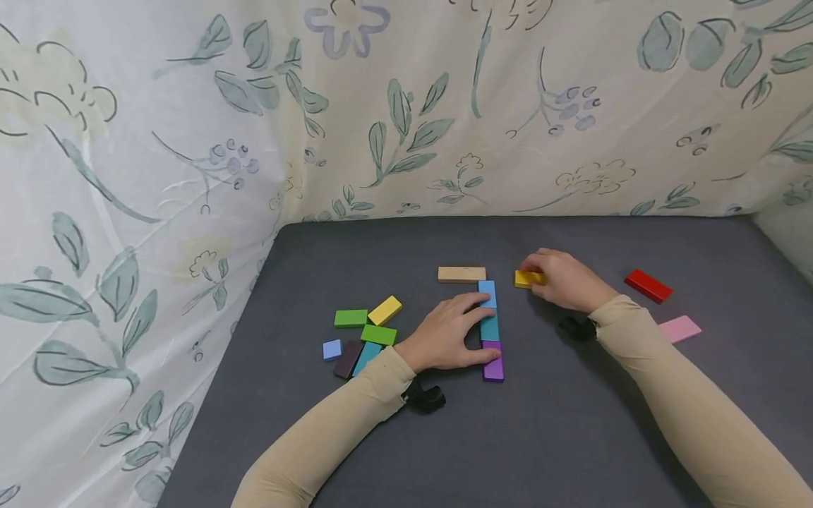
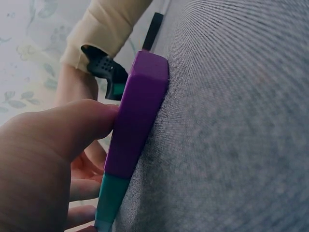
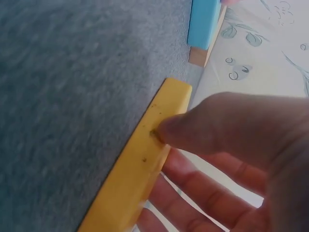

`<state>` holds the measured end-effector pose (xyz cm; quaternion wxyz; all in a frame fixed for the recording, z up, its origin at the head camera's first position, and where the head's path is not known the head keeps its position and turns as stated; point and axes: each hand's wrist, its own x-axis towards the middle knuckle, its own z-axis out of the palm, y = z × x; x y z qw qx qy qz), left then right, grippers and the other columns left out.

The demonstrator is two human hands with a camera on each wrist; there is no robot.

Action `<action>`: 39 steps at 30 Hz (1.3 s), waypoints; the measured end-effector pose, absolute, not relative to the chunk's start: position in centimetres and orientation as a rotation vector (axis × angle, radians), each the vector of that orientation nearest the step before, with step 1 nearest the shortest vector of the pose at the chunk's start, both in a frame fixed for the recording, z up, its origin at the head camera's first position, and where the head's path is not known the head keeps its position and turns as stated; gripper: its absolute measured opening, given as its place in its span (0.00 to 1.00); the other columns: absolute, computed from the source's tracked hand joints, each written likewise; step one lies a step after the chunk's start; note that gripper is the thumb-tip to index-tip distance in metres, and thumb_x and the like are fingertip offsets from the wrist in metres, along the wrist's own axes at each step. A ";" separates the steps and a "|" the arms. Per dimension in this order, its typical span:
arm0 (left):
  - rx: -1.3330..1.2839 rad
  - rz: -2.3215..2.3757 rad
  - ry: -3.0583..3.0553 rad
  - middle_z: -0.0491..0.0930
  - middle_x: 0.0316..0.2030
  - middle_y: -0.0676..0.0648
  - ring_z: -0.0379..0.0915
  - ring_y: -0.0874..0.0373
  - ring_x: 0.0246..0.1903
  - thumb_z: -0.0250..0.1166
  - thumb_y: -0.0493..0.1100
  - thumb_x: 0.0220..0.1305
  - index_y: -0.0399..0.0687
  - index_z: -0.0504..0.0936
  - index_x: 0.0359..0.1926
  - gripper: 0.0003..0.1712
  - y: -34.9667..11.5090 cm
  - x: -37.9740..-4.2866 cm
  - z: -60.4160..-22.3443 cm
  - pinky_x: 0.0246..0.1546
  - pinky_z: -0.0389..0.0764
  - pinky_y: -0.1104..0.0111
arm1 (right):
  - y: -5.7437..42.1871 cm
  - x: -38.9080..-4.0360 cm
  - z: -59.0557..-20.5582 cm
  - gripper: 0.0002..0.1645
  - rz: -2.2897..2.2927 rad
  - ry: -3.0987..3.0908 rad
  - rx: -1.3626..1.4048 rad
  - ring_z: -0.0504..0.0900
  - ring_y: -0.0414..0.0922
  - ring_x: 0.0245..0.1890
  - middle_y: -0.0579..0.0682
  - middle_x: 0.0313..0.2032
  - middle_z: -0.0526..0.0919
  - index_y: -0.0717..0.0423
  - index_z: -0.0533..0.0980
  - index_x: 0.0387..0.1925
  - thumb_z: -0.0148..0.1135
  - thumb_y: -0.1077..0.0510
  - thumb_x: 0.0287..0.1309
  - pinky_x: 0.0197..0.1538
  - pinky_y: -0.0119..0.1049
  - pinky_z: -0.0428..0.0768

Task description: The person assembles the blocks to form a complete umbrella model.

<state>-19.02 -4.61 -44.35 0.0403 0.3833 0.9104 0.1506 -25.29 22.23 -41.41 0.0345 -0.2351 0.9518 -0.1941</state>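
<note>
My right hand [image 1: 567,281] pinches a yellow block [image 3: 140,159] between thumb and fingers, at the table's surface. To its left, a column of blocks lies end to end: light blue [image 1: 488,289], blue-teal [image 1: 489,329] and purple [image 1: 492,371]. A tan block [image 1: 461,274] lies crosswise at the column's far end. With fingers spread, my left hand [image 1: 444,335] reaches over the column, fingertips touching the two blue blocks. Its thumb touches the purple block, as the left wrist view shows.
Left of the column, several blocks lie loosely grouped: green [image 1: 351,319], yellow [image 1: 384,310], dark brown [image 1: 348,360] and small blue [image 1: 332,350] among them. A red block [image 1: 648,286] and a pink block [image 1: 679,329] lie at right. Floral cloth [image 1: 406,127] hangs behind the dark table [image 1: 546,437].
</note>
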 end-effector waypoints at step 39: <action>1.195 0.457 2.781 0.61 0.78 0.49 0.58 0.52 0.77 0.65 0.71 0.66 0.55 0.74 0.73 0.42 -4.7 -19.4 -44.4 0.76 0.65 0.52 | 18.7 -27.1 -42.3 0.20 -0.685 2.890 -0.838 0.83 0.56 0.47 0.63 0.51 0.84 0.67 0.82 0.56 0.68 0.68 0.63 0.56 0.56 0.83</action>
